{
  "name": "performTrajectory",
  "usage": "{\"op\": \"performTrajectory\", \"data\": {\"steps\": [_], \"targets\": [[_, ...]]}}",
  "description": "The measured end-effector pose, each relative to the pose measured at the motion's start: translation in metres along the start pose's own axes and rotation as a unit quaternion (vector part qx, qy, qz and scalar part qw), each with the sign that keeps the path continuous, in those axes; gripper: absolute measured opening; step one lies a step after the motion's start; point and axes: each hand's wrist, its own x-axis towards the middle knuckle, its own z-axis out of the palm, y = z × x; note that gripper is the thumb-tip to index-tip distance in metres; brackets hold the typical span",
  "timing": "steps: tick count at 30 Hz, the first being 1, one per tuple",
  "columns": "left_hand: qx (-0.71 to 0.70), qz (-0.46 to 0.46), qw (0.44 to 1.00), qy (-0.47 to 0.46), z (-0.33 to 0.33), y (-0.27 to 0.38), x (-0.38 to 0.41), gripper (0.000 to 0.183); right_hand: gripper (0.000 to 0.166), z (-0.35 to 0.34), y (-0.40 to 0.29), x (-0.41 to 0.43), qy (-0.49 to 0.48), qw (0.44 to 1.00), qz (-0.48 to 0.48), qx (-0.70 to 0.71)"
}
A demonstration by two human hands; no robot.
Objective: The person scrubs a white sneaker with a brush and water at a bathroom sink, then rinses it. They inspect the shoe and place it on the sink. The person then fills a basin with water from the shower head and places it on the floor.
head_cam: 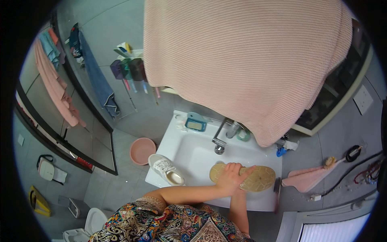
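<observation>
A shoe with a tan patterned sole [261, 178] lies sole up over the near right part of the white washbasin [193, 151]. My left hand [230, 179] reaches in from the left and grips the middle of this shoe, fingers across the sole. My right hand is at the shoe's near edge, where its wrist [239, 194] shows; the fingers are hidden under the shoe and my left hand. A white lace-up shoe [166, 170] rests upright on the basin's left rim. Behind them stands the metal faucet [219, 148], over the bowl.
A teal-framed device [196, 124] and a green soap dish [243, 135] sit along the back ledge. A pink basin [142, 151] is on the floor at left. A large pink towel [242, 60] hangs over the cabinet [332, 87]. A smaller pink cloth [305, 179] hangs at right.
</observation>
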Motion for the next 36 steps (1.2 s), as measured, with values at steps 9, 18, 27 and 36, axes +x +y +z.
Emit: {"op": "performTrajectory", "data": {"steps": [9, 18, 27, 36], "targets": [[-0.018, -0.04, 0.999, -0.01, -0.009, 0.001, -0.002, 0.096, 0.05, 0.008, -0.002, -0.006, 0.031, 0.999, 0.026, -0.029], [-0.028, -0.079, 0.996, 0.03, -0.02, -0.005, 0.006, 0.096, 0.049, 0.017, 0.002, 0.004, 0.033, 0.998, 0.033, -0.034], [-0.087, -0.121, 0.985, 0.088, -0.018, -0.001, 0.014, 0.099, 0.049, 0.008, 0.025, -0.023, 0.064, 0.994, 0.062, -0.056], [-0.111, -0.003, 0.992, 0.057, -0.022, 0.012, -0.004, 0.103, 0.048, 0.002, 0.021, -0.039, 0.077, 0.992, 0.074, -0.068]]}}
